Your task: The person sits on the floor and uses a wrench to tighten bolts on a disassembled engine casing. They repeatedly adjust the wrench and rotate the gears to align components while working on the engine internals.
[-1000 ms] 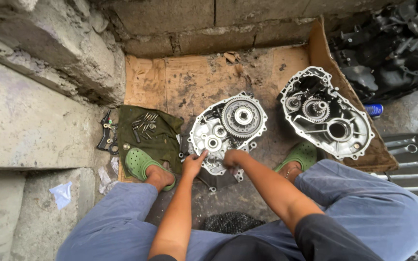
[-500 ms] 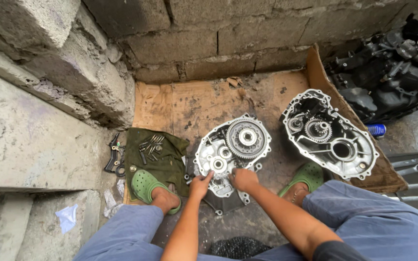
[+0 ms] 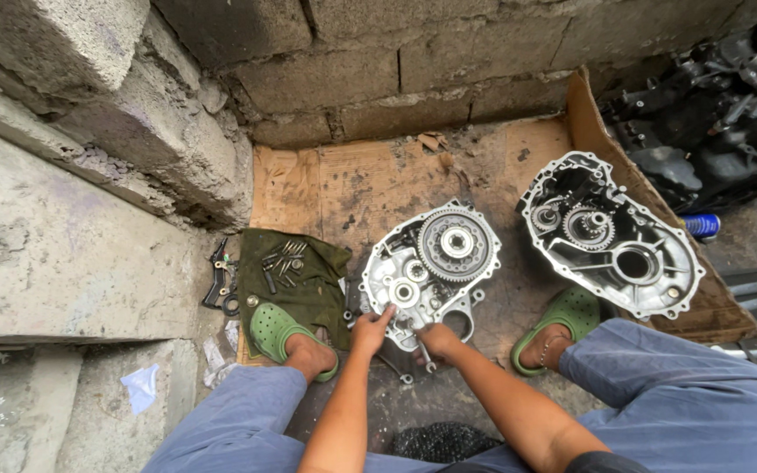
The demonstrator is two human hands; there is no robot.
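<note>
A: Where was the gearbox half (image 3: pixel 431 267) they were working on?

B: It lay flat on the stained cardboard (image 3: pixel 343 184) on the floor, between the two green sandals, with its big toothed gear (image 3: pixel 456 244) facing up. A second housing (image 3: pixel 611 235) sat well apart to the right, near the edge of the same cardboard.

A: And which step did it look like?

B: My judgement: work at the near edge of the casing, around the small bearing bores. Both hands met at that lower rim.

A: What was the left hand (image 3: pixel 371 328) doing?

B: Its fingers were loosely apart, the tips touching the casing just below a small round bore. It gripped nothing that I could see.

A: The right hand (image 3: pixel 438 340)?

B: Curled together around a slim metal tool (image 3: pixel 425 355), whose tip poked out below the knuckles. What kind of tool it was, I could not tell.

A: What would the move after that call for?

B: I'd judge steadying the casing with the left while the right turned or pried carefully. Loose bolts (image 3: pixel 284 259) lay on the green cloth (image 3: pixel 308 285) just beside it.
</note>
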